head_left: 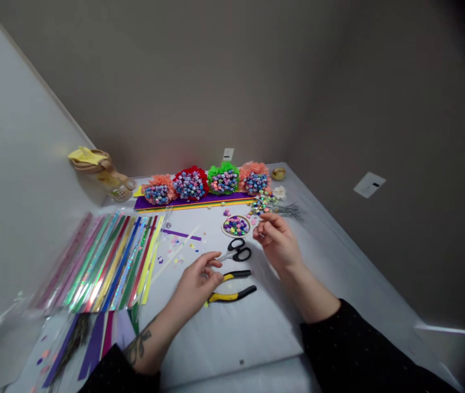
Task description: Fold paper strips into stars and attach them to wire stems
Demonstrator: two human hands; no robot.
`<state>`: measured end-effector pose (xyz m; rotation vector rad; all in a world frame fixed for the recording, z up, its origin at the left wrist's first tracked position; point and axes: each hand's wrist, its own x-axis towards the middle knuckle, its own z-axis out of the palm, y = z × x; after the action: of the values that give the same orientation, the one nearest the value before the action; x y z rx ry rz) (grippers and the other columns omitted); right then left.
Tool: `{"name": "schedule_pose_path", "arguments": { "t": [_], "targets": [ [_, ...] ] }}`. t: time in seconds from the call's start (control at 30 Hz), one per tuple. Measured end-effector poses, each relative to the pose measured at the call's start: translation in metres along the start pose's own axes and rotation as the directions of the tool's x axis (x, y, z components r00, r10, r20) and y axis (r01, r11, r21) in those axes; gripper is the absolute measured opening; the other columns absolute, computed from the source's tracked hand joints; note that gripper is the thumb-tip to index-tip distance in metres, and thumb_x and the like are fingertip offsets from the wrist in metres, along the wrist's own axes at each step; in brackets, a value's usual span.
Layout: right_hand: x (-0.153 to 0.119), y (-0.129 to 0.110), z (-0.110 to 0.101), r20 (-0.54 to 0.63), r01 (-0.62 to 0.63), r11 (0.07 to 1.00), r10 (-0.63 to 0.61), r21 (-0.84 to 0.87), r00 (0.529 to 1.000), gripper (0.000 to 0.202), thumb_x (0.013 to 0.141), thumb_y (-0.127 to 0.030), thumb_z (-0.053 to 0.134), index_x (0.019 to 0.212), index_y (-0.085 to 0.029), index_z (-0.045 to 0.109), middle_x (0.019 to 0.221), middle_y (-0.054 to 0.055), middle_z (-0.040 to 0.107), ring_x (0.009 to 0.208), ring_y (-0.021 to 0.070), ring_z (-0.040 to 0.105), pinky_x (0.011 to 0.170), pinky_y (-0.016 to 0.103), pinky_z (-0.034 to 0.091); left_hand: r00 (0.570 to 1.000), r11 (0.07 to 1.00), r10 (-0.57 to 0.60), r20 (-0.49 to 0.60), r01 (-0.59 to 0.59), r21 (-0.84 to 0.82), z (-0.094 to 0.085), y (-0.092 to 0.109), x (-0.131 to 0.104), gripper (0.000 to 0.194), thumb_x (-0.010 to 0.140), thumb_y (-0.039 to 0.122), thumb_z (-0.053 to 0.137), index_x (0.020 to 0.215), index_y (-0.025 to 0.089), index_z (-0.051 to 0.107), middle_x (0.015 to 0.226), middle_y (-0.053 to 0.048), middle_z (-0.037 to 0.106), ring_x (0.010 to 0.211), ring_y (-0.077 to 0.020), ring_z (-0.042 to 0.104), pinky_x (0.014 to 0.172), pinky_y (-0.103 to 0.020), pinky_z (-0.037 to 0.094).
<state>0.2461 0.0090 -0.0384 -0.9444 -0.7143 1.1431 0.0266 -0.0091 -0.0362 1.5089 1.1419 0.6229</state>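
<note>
Fingers parted on my left hand (197, 281), grip unclear on my right hand (280, 243), I could spill the bowl (223, 226) by brushing leftward.

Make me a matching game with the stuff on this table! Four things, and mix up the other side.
1. scissors
2. pliers
3. round dish
4. ruffled flowers

A. lined up near the back wall
B. yellow-and-black handles
C. filled with colourful little pieces
D. all-black handles

Pairs: 1-D, 2-B, 3-C, 4-A
</note>
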Motion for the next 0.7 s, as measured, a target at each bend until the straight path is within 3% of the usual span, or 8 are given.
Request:
{"name": "schedule_pose_path", "arguments": {
  "t": [0.1,0.17,0.23,0.37,0.6,0.7],
  "targets": [
    [0.022,-0.002,-0.025,-0.130,0.085,0.912,-0.149,-0.401,0.980,0.027,0.077,-0.033,0.058,0.100,-0.021,0.066,0.066,-0.002,0.053,0.058,0.0137,0.048,0.060,0.029,0.041,1.000,0.985,0.031,0.006,-0.031,0.167,0.006,0.011,0.000,0.023,0.080,0.026,0.054,0.098,0.016,0.065,0.094,-0.007,0.065,0.075,-0.0151,0.058,0.069,-0.026,0.046],
    [0.034,0.003,-0.038,-0.107,0.124,0.734,-0.259,-0.668,0.960,0.032,0.075,-0.032,0.055,0.100,-0.018,0.069,0.070,0.001,0.053,0.064,0.0166,0.049,0.064,0.031,0.041,0.997,0.963,0.035,0.066,-0.052,0.265,0.017,0.020,-0.004,0.017,0.080,0.024,0.054,0.088,0.017,0.067,0.086,-0.005,0.064,0.069,-0.0144,0.057,0.065,-0.025,0.045],
    [0.041,0.010,-0.044,-0.048,0.148,0.606,-0.295,-0.781,0.954,0.034,0.074,-0.031,0.052,0.097,-0.016,0.072,0.071,0.003,0.054,0.067,0.0189,0.050,0.067,0.033,0.041,0.989,0.938,0.039,0.140,-0.084,0.336,0.029,0.027,-0.006,0.014,0.079,0.022,0.055,0.085,0.018,0.068,0.083,-0.004,0.063,0.066,-0.0138,0.056,0.061,-0.025,0.043],
    [0.045,0.021,-0.041,0.005,0.162,0.592,-0.258,-0.789,0.966,0.026,0.073,-0.030,0.051,0.085,-0.017,0.071,0.071,0.004,0.059,0.066,0.0185,0.052,0.066,0.031,0.041,0.970,0.868,0.097,0.225,-0.193,0.458,0.043,0.043,0.007,0.013,0.079,0.017,0.055,0.079,0.019,0.068,0.084,-0.004,0.063,0.079,-0.0165,0.059,0.071,-0.026,0.045],
    [0.041,0.017,-0.037,0.031,0.190,0.619,-0.259,-0.762,0.966,0.014,0.078,-0.029,0.052,0.071,-0.019,0.059,0.066,0.000,0.057,0.063,0.0156,0.050,0.060,0.026,0.039,0.983,0.603,0.175,0.059,-0.154,0.782,0.045,0.056,0.083,0.023,0.085,0.015,0.046,0.092,0.018,0.068,0.096,-0.008,0.063,0.093,-0.0213,0.059,0.080,-0.030,0.044],
    [0.041,0.015,-0.038,0.034,0.200,0.618,-0.270,-0.760,0.962,0.013,0.077,-0.028,0.053,0.069,-0.019,0.058,0.065,0.000,0.056,0.063,0.0157,0.050,0.061,0.026,0.038,0.985,0.544,0.157,0.068,-0.144,0.827,0.051,0.053,0.106,0.022,0.084,0.017,0.047,0.094,0.018,0.068,0.098,-0.010,0.063,0.094,-0.0229,0.059,0.079,-0.031,0.044]
  ]
}}
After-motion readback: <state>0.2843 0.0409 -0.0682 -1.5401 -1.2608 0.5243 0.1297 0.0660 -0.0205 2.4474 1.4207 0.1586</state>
